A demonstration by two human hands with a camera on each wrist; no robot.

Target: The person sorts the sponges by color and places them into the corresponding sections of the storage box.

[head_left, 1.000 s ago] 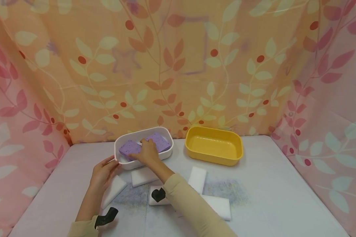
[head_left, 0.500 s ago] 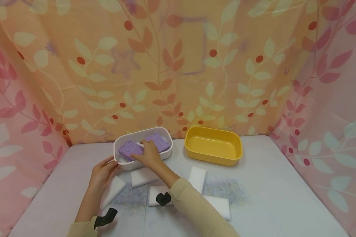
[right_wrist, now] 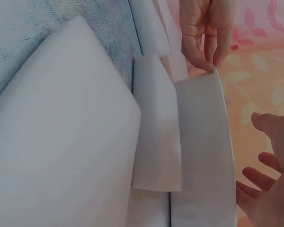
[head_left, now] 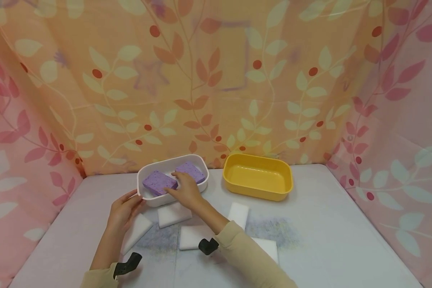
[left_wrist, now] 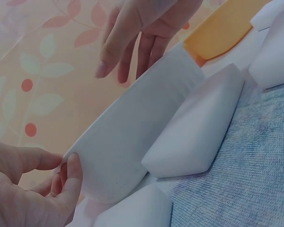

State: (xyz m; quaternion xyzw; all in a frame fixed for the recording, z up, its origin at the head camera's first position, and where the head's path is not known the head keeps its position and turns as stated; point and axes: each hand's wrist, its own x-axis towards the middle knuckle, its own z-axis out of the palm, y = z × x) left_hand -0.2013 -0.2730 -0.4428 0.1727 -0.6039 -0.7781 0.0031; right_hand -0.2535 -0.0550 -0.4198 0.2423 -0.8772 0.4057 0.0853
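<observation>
A white plastic tub (head_left: pixel 156 201) stands at the back left of the table, with two purple sponges (head_left: pixel 157 182) lying flat inside it. My left hand (head_left: pixel 122 213) pinches the tub's left front corner at the rim, thumb outside, clearly seen in the left wrist view. Over the tub's front edge reaches my right hand (head_left: pixel 187 192), its fingers spread and loosely bent above the gap between the sponges. In the right wrist view the right hand (right_wrist: pixel 274 165) shows nothing between thumb and fingers. Its fingertips hide part of the right sponge (head_left: pixel 191 171).
A yellow tub (head_left: pixel 255 193) with nothing in it stands right of the white one. Several white foam blocks (head_left: pixel 173 215) lie on the table in front, one close against the white tub. Black camera mounts (head_left: pixel 127 264) stick out from both wrists. A patterned curtain (head_left: pixel 216 80) hangs behind.
My right hand has drawn slightly right and back from the left purple sponge, baring more of it. The left hand keeps its place on the rim.
</observation>
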